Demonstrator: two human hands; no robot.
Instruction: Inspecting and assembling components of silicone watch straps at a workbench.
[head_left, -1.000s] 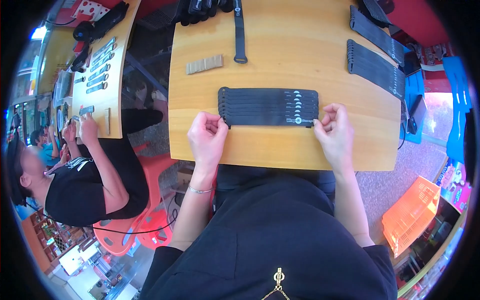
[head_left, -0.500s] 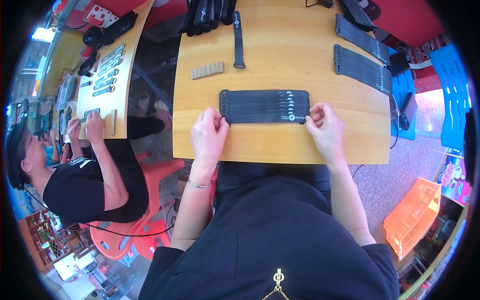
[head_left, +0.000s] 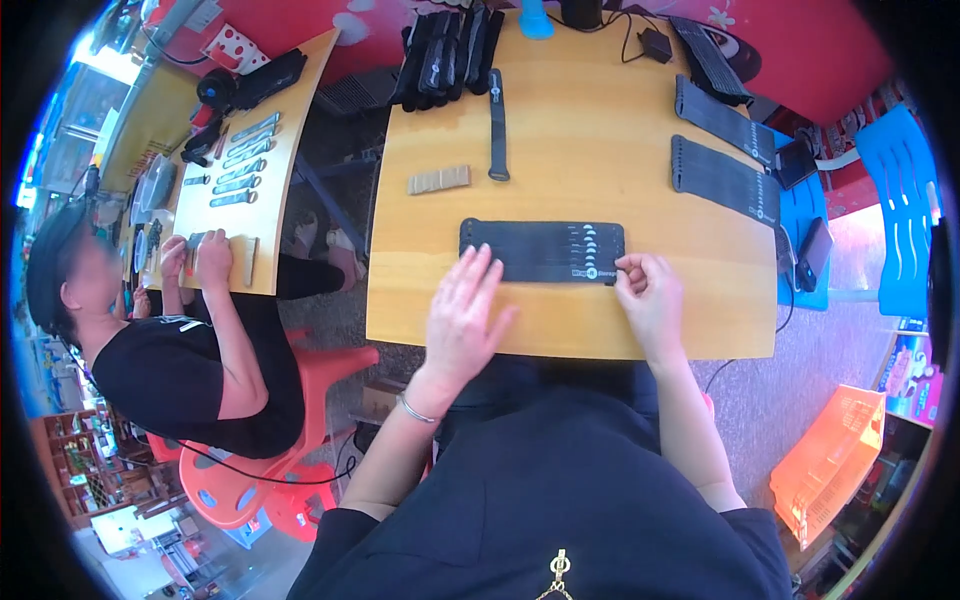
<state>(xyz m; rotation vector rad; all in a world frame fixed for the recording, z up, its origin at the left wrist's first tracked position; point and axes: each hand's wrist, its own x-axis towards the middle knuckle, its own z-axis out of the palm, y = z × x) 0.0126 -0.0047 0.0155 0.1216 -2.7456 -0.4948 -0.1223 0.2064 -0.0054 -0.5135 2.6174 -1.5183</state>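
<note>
Now your left hand (head_left: pixel 465 315) lies flat and open, fingers over the row of black straps (head_left: pixel 543 250) on the wooden table (head_left: pixel 590 160); your right hand (head_left: pixel 650 295) pinches its right end.

I can't see the near left corner of the strap row (head_left: pixel 545 250) under my left hand (head_left: pixel 462 320); my right hand's (head_left: pixel 652 300) fingertips cover its lower right corner. The dark strap pile (head_left: pixel 445 50) at upper centre is cut by the frame's top edge
</note>
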